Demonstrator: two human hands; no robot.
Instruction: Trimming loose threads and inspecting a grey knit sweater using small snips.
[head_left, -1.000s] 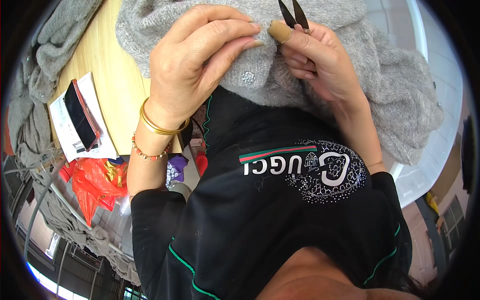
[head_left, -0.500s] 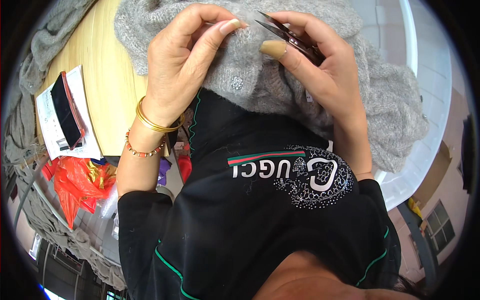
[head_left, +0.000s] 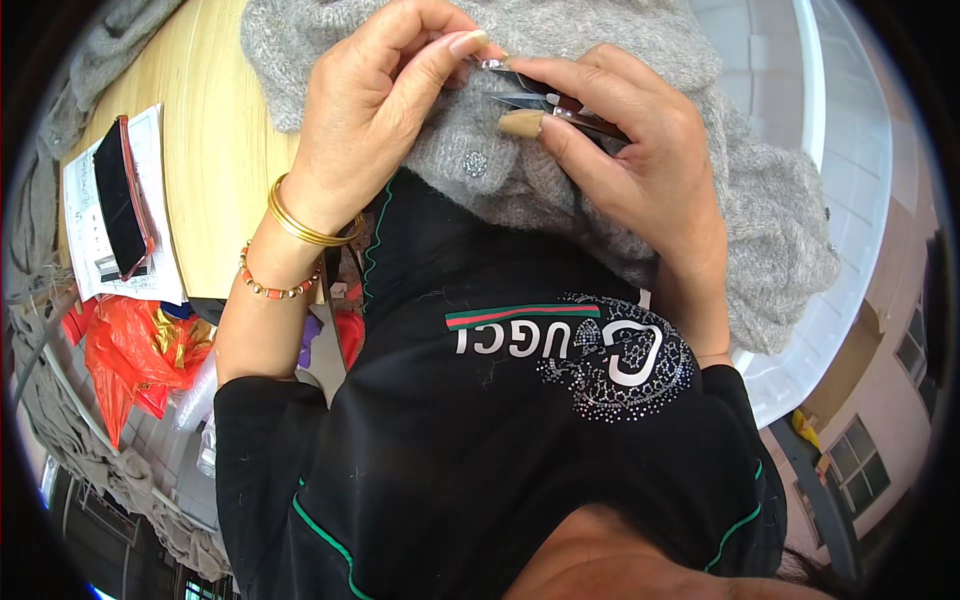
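Observation:
Grey fuzzy knitwear [head_left: 330, 60] is bunched in front of me, with a round sparkly button [head_left: 475, 163] on its near part. My left hand [head_left: 385, 110] is closed in a pinch above the knit, on a small shiny button [head_left: 491, 64] at its fingertips. My right hand [head_left: 635, 140] grips dark thread snips [head_left: 570, 108], whose two pointed blades stand apart and point left, just below that button. The right index fingertip comes close to the pinched button; whether it touches is unclear. A tan finger cover [head_left: 521, 123] sits on my right thumb.
A wooden tabletop [head_left: 215, 120] lies left, bearing papers [head_left: 85, 205] under a flat black, red-edged object [head_left: 122, 200]. Red plastic bags [head_left: 130, 350] sit below it. A large white tub [head_left: 850, 200] curves along the right, under the knitwear. More grey knitwear [head_left: 75, 110] hangs far left.
My right hand has moved slightly left and down, turning the snips so the blades lie more level beside the left fingertips. The shiny button at the left fingertips now shows.

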